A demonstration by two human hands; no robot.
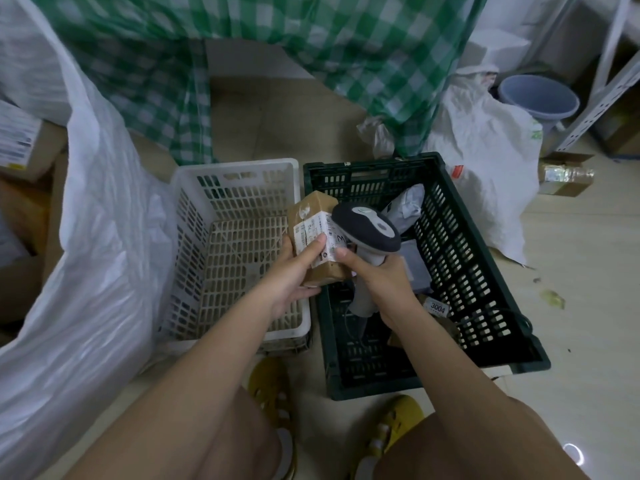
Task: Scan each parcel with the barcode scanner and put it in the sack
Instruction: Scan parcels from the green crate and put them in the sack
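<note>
Both hands closed on items: left on parcel, right on scanner, above two crates.

Left hand (294, 271) holds a brown cardboard parcel (317, 237) from below, thumb pressed flat on its white shipping label (320, 237); label print too small to read, one handwritten mark like "3" at its right edge. Right hand (377, 282) wraps the grey handle of one barcode scanner (367, 228), index finger forward on the trigger side; scanner head touches or just overlaps the parcel's right edge. Under the left hand: one white crate (235, 174). Under the right hand: one dark green crate (485, 271) with one grey poly-bag parcel (407, 206), one flat grey packet (415, 261), and a tag reading "3004" (437, 308). White sack (93, 220) stands left of the left hand, beside the white crate.
</note>
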